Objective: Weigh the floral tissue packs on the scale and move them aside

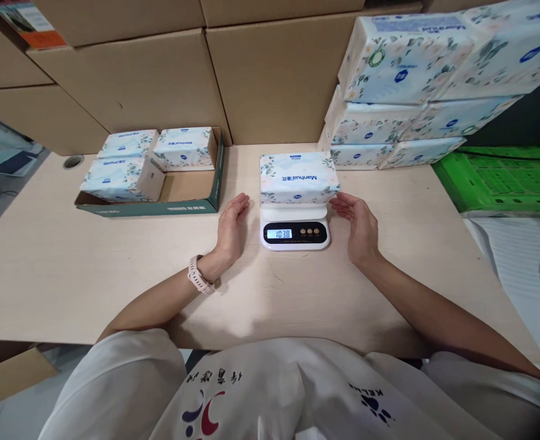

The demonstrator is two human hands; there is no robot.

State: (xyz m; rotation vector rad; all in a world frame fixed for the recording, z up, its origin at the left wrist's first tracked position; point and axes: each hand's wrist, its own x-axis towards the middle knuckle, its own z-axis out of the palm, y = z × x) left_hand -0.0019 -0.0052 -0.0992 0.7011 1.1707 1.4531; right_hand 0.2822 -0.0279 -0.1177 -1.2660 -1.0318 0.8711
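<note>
A tissue pack [298,177] with a floral print lies on a small white kitchen scale [295,229], whose lit display reads 1038. My left hand [231,229] rests open on the table just left of the scale, fingers together and stretched, clear of the pack. My right hand [356,223] is open on the right side, its fingertips at the pack's lower right corner. Neither hand holds anything. A pink watch sits on my left wrist.
A shallow green cardboard tray [191,205] at the back left holds three tissue packs [123,179]. A stack of several tissue packs [402,91] stands at the back right, a green plastic crate [503,177] beside it. Brown cartons [270,79] line the back.
</note>
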